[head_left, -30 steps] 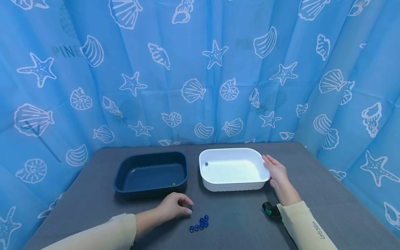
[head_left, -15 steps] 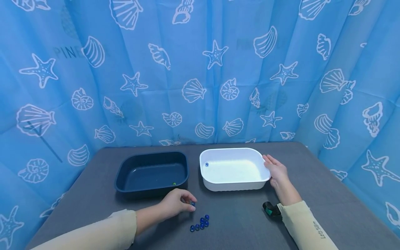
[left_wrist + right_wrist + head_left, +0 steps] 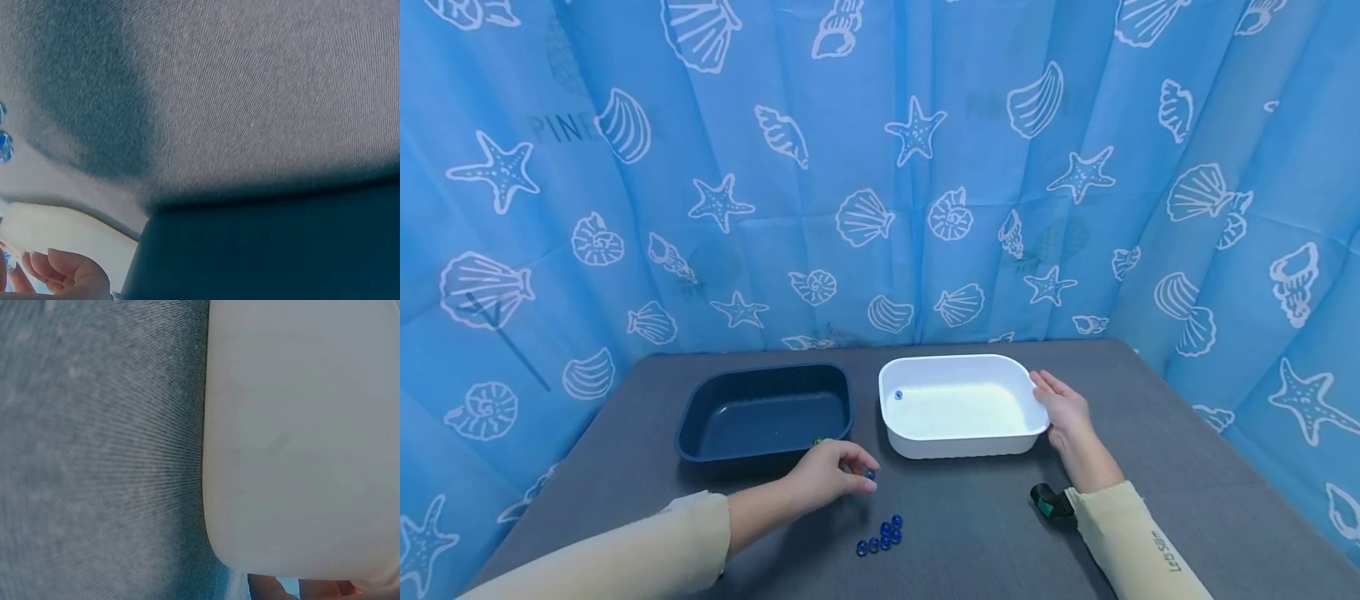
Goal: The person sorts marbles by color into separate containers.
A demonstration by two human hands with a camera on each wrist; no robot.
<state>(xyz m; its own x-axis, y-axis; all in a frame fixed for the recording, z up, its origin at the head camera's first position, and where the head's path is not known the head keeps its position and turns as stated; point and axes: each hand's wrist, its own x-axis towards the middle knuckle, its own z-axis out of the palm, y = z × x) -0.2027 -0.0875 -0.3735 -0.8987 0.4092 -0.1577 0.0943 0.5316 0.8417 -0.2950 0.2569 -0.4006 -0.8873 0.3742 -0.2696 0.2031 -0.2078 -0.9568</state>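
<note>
My left hand (image 3: pixel 835 475) pinches a small blue bead (image 3: pixel 869 473) in its fingertips, lifted a little above the grey table between the dark blue tray (image 3: pixel 700 417) and the white tray (image 3: pixel 958 450). A cluster of several blue beads (image 3: pixel 880 536) lies on the table just below that hand. One blue bead (image 3: pixel 897 395) sits in the white tray's left corner. A green bead (image 3: pixel 816 442) shows in the dark tray near its front wall. My right hand (image 3: pixel 1060 408) rests with straight fingers against the white tray's right rim. In the right wrist view the white tray's wall (image 3: pixel 300 437) fills the frame.
The grey table (image 3: pixel 1150 450) is enclosed by a blue curtain (image 3: pixel 880 167) printed with shells and starfish on three sides. A black wrist camera strap (image 3: pixel 1047 502) sits on my right forearm. The left wrist view shows the dark tray's wall (image 3: pixel 269 250) and the tabletop.
My left hand has lifted off the table with one blue bead and moved right and slightly away from me, toward the gap between the trays. The right hand has stayed put.
</note>
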